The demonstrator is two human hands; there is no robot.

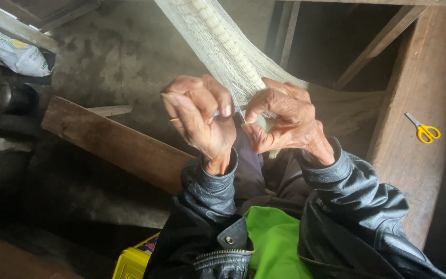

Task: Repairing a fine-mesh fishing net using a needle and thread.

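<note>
A pale, fine-meshed net (223, 46) hangs down from the top of the view to my hands. My left hand (200, 121) pinches a thin pale needle or thread at the net's lower edge, thumb and forefinger pressed together. My right hand (285, 124) grips the bunched net just to the right, fingers curled around it. The two hands almost touch. Both wrists come out of black leather jacket sleeves (336, 191). A green cloth (274, 243) lies on my lap.
Yellow-handled scissors (423, 129) lie on a wooden beam (419, 170) at the right. A wooden plank (114, 142) slants at the left. A white sack (11, 51) and a dark round pot (6, 95) sit at the far left. A yellow crate (132, 261) is below.
</note>
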